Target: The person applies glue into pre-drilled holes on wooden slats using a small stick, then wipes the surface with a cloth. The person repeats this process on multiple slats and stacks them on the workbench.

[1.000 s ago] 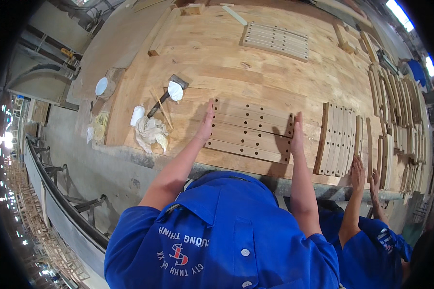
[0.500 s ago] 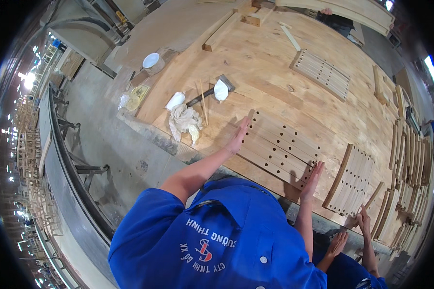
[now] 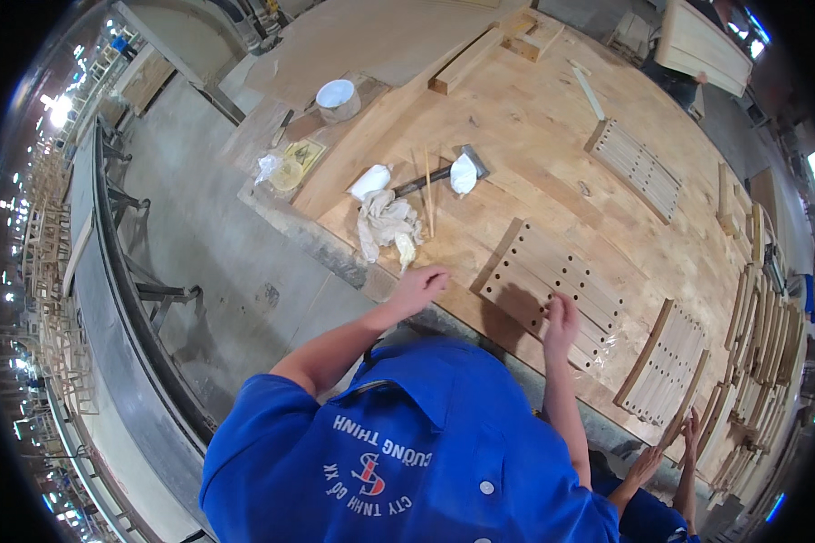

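In front of me a panel of pale wooden slats, dotted with dark round holes, lies on the wooden worktable. My left hand is off the panel's left side, above the table's near edge, with its fingers drawn together and nothing visible in them. Over the panel's near part hangs my right hand, its fingers loosely bent and apart, holding nothing that I can see. Beyond my left hand lie a crumpled cloth, a hammer, white lumps on and beside it, and thin wooden sticks.
To the right is another holed panel, beside a co-worker's hands. A third panel lies farther back. Stacked curved wooden pieces line the right end. A white bucket stands at the left. Another person carries a large board at the back.
Both my hands have come off the panel's two sides: the left moved left and down, the right inward over the panel. My view has shifted. The co-worker's hands came together around a narrow strip.
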A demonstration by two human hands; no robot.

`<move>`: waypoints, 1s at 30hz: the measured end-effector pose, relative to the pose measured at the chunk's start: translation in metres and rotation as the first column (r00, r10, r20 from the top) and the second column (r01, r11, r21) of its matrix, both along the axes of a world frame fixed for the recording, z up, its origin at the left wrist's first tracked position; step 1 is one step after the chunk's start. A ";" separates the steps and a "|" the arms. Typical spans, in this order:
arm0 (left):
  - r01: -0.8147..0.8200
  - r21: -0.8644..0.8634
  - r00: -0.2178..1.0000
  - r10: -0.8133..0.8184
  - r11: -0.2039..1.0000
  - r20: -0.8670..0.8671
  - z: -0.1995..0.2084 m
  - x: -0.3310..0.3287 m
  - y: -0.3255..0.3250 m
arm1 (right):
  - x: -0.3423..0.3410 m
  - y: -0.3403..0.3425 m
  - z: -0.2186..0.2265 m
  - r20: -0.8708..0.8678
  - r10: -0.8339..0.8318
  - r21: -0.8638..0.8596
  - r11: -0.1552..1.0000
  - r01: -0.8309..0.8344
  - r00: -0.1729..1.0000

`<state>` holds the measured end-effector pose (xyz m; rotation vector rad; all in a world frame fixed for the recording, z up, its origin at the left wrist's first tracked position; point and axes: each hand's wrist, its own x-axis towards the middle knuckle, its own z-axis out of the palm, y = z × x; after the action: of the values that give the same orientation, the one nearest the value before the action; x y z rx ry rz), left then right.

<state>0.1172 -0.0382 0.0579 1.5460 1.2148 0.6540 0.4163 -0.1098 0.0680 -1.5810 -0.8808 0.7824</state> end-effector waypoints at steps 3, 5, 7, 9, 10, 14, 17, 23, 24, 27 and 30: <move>-0.105 0.024 0.991 0.106 0.994 -0.083 0.007 -0.054 -0.014 | -0.069 0.033 0.003 0.018 0.355 -0.134 0.927 -0.349 0.935; -0.089 -0.095 0.992 0.079 0.991 -0.102 0.007 -0.090 -0.019 | -0.117 0.059 0.001 0.068 0.498 -0.104 0.865 -0.491 0.864; -0.093 -0.203 0.990 0.068 0.975 -0.127 0.005 -0.118 -0.025 | -0.154 0.079 0.002 0.223 0.593 -0.151 0.805 -0.574 0.773; -0.137 -0.334 0.977 0.072 0.933 -0.200 0.006 -0.142 -0.028 | -0.184 0.102 0.002 0.360 0.631 -0.280 0.775 -0.566 0.687; -0.124 -0.330 0.977 0.057 0.936 -0.205 0.007 -0.150 -0.027 | -0.194 0.109 0.003 0.436 0.646 -0.299 0.760 -0.577 0.626; 0.043 -0.274 0.989 -0.080 0.961 -0.125 0.014 -0.160 -0.003 | -0.213 0.114 -0.002 0.460 0.702 -0.436 0.712 -0.551 0.543; 0.184 -0.312 0.975 -0.213 0.932 -0.063 0.018 -0.142 0.022 | -0.208 0.107 -0.005 0.190 0.705 -0.426 0.686 -0.590 0.683; 0.346 -0.404 0.938 -0.298 0.847 0.177 0.032 -0.095 0.054 | -0.204 0.082 0.004 -0.607 0.310 -0.066 0.898 -0.435 0.732; 0.348 -0.427 0.933 -0.263 0.835 0.247 0.035 -0.087 0.055 | -0.206 0.081 0.006 -0.636 0.336 0.032 0.911 -0.412 0.694; 0.343 -0.376 0.903 -0.193 0.861 0.383 0.047 -0.067 0.062 | -0.213 0.081 0.015 -0.753 0.279 0.144 0.953 -0.265 0.596; 0.297 -0.197 0.935 -0.243 0.934 0.259 0.061 -0.059 0.067 | -0.206 0.082 0.029 -0.653 0.367 0.207 0.928 -0.310 0.663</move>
<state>0.0586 0.0284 0.1187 1.3652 0.8492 0.4730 0.2103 -0.0275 0.0973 -0.9193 -0.6346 1.4675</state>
